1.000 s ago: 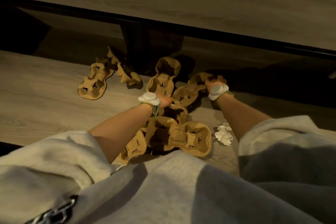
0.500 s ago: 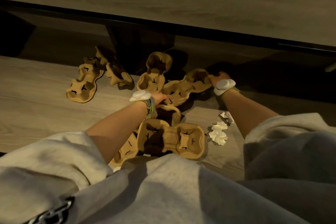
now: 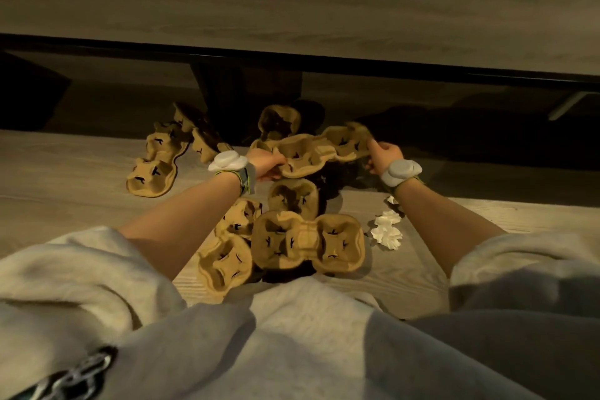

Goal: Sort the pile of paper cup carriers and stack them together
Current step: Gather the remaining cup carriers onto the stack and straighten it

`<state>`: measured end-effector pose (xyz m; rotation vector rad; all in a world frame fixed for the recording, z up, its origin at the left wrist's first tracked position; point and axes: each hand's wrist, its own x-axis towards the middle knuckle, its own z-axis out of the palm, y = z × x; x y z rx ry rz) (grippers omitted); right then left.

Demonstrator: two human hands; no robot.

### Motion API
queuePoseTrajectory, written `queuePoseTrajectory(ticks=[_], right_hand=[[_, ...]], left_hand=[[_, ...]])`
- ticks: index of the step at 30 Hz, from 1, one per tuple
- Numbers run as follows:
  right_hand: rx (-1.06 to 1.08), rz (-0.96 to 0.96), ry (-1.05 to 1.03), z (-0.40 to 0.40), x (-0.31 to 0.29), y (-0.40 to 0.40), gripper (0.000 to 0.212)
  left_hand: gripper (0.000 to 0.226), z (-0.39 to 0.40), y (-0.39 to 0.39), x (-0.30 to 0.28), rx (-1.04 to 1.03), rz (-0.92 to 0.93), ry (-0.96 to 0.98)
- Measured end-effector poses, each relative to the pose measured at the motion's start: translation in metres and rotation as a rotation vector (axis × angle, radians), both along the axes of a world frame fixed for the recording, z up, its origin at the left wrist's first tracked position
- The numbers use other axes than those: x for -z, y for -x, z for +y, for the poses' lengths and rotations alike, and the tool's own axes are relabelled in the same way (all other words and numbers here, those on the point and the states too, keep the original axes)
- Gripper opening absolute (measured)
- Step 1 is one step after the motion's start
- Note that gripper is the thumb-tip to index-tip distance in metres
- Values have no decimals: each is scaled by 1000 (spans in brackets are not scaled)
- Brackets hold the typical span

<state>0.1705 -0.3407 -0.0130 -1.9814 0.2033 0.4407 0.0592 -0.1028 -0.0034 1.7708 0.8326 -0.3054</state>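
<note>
Both hands have risen since the earlier frame and now hold one carrier [image 3: 319, 149] between them above the pile [image 3: 285, 230]. Left hand [image 3: 268, 163] grips its near-left end, right hand [image 3: 381, 154] grips its far-right end, fingers curled on the rim. On the table [image 3: 65, 204], more carriers lie below, two others [image 3: 162, 159] well to the left. White crumpled paper [image 3: 386, 230] lies beside the right forearm.

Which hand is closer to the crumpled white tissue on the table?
Right. The right hand grips a carrier above the tissue; the left hand is farther left, across the pile.
</note>
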Motion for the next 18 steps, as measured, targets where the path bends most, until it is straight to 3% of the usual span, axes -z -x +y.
queuePoseTrajectory(ticks=[7,10,13,18], right_hand=[[-91,31,-29,-6,-1,46,53],[-131,59,-66,-10,0,64,43],[-182,33,-29,-15,-7,88,28],[-187,34,29,-29,-4,122,29]], left_hand=[[19,23,33,-5,127,-23,-152],[27,26,51,-3,174,-19,-151],[15,21,72,-2,182,-17,-84],[6,9,108,-2,217,-13,-7]])
